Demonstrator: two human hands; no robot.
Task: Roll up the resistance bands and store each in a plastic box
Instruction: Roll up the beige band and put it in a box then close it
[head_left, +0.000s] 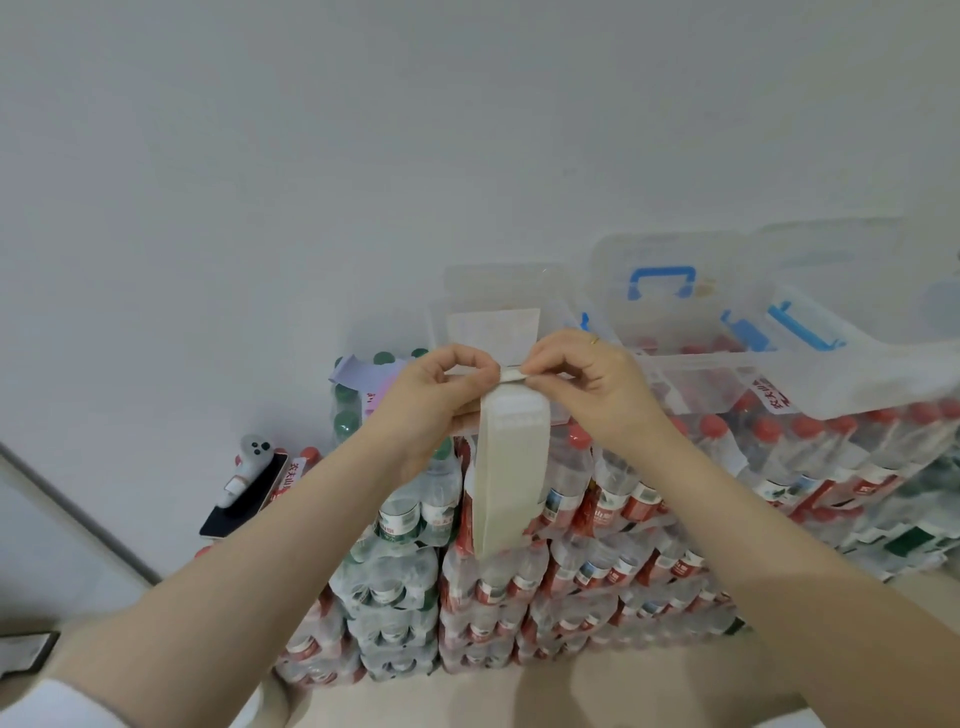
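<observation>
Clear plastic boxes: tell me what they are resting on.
The clear plastic boxes sit on stacked shrink-wrapped packs of water bottles, mostly red-capped. The hands and the hanging white band cover part of the left box's base.

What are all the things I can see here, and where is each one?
Resistance band: one, cream, top edge pinched by both hands, the rest hanging loose in front of the bottle stack.
Second band: one, pale lilac, lying on the green-capped bottles at left.
Plastic boxes: at least three, clear with blue handles and latches, lids raised, on top of the bottles at right.
Water bottle packs: many, shrink-wrapped, red or green caps, stacked against the white wall.
Phone: one, dark, lying on a pack at far left with a small white gadget on it.
Left hand: pinching the band's top edge.
Right hand: pinching the same edge; a gold ring on one finger.
</observation>
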